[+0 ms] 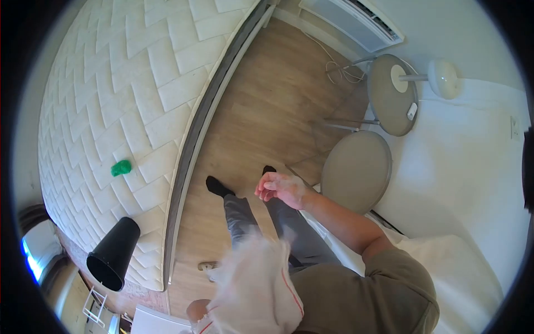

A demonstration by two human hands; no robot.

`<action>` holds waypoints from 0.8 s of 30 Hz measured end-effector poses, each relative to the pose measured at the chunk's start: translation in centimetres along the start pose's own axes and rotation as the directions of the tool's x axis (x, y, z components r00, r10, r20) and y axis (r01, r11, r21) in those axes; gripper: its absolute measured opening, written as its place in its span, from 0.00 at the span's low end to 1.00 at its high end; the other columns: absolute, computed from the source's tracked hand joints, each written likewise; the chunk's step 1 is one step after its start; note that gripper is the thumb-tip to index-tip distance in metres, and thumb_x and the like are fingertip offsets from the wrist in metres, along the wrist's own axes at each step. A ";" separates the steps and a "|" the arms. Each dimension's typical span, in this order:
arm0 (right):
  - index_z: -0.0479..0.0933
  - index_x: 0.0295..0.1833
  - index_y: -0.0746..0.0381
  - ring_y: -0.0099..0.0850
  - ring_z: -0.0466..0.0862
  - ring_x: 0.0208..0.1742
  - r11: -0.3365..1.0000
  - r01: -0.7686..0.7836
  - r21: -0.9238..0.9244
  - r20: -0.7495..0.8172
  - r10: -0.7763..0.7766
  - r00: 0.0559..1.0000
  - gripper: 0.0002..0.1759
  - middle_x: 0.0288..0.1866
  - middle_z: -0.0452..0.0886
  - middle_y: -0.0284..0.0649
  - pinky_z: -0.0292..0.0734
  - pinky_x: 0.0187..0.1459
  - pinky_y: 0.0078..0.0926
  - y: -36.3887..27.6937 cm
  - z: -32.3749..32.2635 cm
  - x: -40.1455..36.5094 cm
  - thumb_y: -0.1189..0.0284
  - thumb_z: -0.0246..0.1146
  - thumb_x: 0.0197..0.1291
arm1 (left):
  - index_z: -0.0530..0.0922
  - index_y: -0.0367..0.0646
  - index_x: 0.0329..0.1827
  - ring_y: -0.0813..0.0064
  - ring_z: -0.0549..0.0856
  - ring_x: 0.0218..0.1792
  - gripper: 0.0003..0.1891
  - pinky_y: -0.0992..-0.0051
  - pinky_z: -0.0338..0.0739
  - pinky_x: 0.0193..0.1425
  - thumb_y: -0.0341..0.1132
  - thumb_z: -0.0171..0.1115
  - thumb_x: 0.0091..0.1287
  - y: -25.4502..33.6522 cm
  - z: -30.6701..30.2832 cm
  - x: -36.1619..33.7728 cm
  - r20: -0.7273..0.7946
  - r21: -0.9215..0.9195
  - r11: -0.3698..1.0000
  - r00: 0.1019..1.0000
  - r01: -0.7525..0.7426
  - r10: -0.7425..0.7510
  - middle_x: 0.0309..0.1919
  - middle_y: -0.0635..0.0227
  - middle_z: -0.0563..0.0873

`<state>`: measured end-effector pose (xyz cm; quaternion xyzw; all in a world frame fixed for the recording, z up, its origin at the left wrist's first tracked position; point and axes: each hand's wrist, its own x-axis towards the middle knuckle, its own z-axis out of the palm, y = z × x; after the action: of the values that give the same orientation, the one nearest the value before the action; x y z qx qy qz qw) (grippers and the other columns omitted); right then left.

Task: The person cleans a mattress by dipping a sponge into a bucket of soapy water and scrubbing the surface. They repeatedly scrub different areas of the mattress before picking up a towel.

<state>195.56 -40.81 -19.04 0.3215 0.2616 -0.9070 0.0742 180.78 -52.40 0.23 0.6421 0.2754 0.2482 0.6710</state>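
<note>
A white cloth (pixel 253 284) with thin red stripes is raised in front of my body, its upper part smeared by motion. My left arm (pixel 198 309) reaches in beneath it. The cloth covers my left hand and appears to be held up by it. My right hand (pixel 282 188) is in the air above my legs, fingers loosely bent and a little apart, with nothing seen in it. Whitish patches show on its back and wrist. A green scrunched clump (pixel 120 168) and a tipped black bin (pixel 114 253) lie on the bare white mattress (pixel 133 106) to my left.
Two round grey-brown side tables (pixel 356 170) stand at the right, the farther one carrying a white lamp (pixel 442 79) and a small white remote (pixel 412 111). A white cord (pixel 334 67) trails over the wooden floor (pixel 267 106). White fabric (pixel 445 261) lies beside me.
</note>
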 end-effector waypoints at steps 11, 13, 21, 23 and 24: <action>0.73 0.40 0.61 0.25 0.77 0.41 0.999 0.044 0.021 -0.029 -0.043 0.999 0.10 0.39 0.78 0.38 0.70 0.45 0.23 0.5 -1.6 -0.9 0.65 0.57 0.61 | 0.74 0.35 0.39 0.62 0.80 0.38 0.15 0.65 0.75 0.45 0.40 0.58 0.58 0.6 0.8 0.1 0.031 -0.064 0.997 0.998 -0.046 0.048 0.37 0.54 0.79; 0.73 0.40 0.61 0.25 0.76 0.41 0.999 0.033 0.009 -0.032 -0.033 0.999 0.10 0.39 0.78 0.38 0.70 0.45 0.23 0.5 -1.2 -1.4 0.64 0.57 0.61 | 0.74 0.35 0.39 0.62 0.80 0.38 0.15 0.65 0.75 0.45 0.40 0.58 0.58 0.9 0.9 0.2 0.050 -0.080 0.995 0.996 -0.066 0.070 0.37 0.54 0.79; 0.73 0.41 0.60 0.27 0.77 0.43 0.998 0.055 -0.006 -0.028 -0.055 0.998 0.11 0.41 0.78 0.39 0.70 0.47 0.25 0.3 -2.8 -2.6 0.64 0.57 0.60 | 0.74 0.34 0.39 0.63 0.80 0.38 0.15 0.65 0.75 0.44 0.40 0.57 0.59 1.9 -0.7 -1.7 0.255 -0.287 0.941 0.932 -0.181 0.257 0.38 0.53 0.79; 0.73 0.40 0.60 0.26 0.76 0.43 0.996 0.024 -0.084 -0.059 -0.029 0.998 0.12 0.41 0.78 0.39 0.70 0.47 0.25 0.1 -3.3 -2.9 0.63 0.57 0.60 | 0.74 0.34 0.39 0.63 0.80 0.38 0.16 0.65 0.75 0.44 0.40 0.57 0.59 2.0 -0.2 -0.4 0.323 -0.282 0.936 0.897 -0.212 0.300 0.38 0.53 0.79; 0.73 0.40 0.60 0.26 0.76 0.43 0.996 0.028 -0.084 -0.060 -0.033 0.998 0.12 0.41 0.78 0.39 0.70 0.47 0.25 0.2 -3.6 -3.0 0.63 0.57 0.60 | 0.74 0.34 0.39 0.63 0.80 0.38 0.16 0.65 0.75 0.44 0.40 0.57 0.59 1.9 0.2 0.9 0.436 -0.222 0.960 0.864 -0.170 0.253 0.38 0.53 0.79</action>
<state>199.92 -39.16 -19.60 0.3419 0.3061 -0.8861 0.0655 181.59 -51.87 2.11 0.6471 0.0133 0.1847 0.7396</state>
